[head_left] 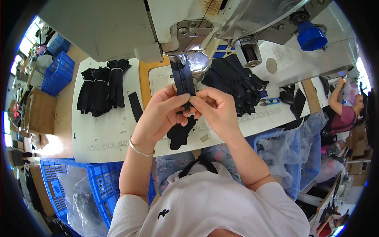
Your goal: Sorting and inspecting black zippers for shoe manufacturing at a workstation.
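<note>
A dark zipper (pixel 182 79) runs from under the sewing machine's head (pixel 191 33) toward me, its near end pinched in both hands. My left hand (pixel 167 108) grips its left edge between thumb and fingers. From the other side my right hand (pixel 211 106) pinches the same end, thumbs almost meeting. The machine's lamp lights the zipper's far end, where the needle area is partly hidden. Below my hands lies a small black fabric piece (pixel 181 134). A black strip (pixel 135 106) rests on the table left of my left wrist.
Tied bundles of black zippers (pixel 94 91) lie on the white table (pixel 106 132) at left. A loose pile of dark zippers (pixel 237 85) and blue-handled snips (pixel 271 101) are at right. Blue crates (pixel 98 189) stand below the table. Another person (pixel 345 112) works at far right.
</note>
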Available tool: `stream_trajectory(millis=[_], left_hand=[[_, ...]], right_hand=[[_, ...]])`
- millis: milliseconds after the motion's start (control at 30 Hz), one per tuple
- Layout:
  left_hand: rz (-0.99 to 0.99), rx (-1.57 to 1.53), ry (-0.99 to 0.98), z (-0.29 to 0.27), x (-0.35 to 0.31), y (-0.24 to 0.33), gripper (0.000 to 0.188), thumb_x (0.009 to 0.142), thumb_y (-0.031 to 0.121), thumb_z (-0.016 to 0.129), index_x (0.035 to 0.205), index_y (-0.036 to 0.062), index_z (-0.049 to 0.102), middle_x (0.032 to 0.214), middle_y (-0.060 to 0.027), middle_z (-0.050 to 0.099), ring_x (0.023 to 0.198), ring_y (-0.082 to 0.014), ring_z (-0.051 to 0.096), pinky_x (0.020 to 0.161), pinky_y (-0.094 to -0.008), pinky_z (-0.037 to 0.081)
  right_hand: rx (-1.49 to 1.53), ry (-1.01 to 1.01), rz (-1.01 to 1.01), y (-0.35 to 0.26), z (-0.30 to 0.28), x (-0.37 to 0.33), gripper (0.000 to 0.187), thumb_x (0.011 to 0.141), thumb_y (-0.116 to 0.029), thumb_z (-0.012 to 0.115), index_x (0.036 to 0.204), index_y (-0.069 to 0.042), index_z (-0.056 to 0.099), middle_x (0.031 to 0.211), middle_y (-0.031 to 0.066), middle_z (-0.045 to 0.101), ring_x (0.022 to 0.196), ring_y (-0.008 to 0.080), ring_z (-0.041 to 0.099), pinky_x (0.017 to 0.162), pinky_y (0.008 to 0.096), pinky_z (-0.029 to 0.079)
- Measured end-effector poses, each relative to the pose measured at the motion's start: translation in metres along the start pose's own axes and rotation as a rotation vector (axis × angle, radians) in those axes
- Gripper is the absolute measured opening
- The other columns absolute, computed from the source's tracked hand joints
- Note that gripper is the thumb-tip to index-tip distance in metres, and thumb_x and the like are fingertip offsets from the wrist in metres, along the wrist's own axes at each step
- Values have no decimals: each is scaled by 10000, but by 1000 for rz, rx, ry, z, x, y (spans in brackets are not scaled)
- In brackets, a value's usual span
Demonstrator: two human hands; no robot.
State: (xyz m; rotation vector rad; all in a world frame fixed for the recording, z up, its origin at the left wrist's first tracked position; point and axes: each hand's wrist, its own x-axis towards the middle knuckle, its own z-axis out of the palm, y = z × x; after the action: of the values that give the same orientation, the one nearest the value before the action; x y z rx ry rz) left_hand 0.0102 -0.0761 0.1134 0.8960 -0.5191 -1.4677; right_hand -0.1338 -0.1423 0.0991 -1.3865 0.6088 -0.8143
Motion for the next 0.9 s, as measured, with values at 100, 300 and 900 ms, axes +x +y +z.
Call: stream_trajectory(millis=[100, 300, 900], left_hand=[[73, 13, 34, -8, -1, -13, 110, 928, 149, 582, 934, 39, 573, 774, -37, 615, 624, -90, 583, 503, -214, 479], [180, -29, 157, -9, 1, -25, 115, 914, 138, 614, 866, 38, 582, 719, -17, 584, 576, -85, 545, 505, -219, 464], [432, 76, 336, -5, 49, 9, 88, 890, 62, 568, 802, 54, 570, 659, 13, 527, 532, -58, 455, 476, -198, 322]], right_hand=[[-13, -22, 80, -1, -3, -4, 179, 881, -146, 650, 845, 29, 632, 705, 39, 641, 592, 66, 586, 549, 204, 473], [-101, -26, 10, 6, -3, -7, 187, 888, -165, 641, 833, 13, 638, 678, 27, 630, 570, 55, 562, 517, 199, 435], [-179, 113, -67, 0, -5, 13, 176, 874, -143, 642, 796, 14, 652, 575, 15, 579, 493, 53, 521, 468, 200, 401]])
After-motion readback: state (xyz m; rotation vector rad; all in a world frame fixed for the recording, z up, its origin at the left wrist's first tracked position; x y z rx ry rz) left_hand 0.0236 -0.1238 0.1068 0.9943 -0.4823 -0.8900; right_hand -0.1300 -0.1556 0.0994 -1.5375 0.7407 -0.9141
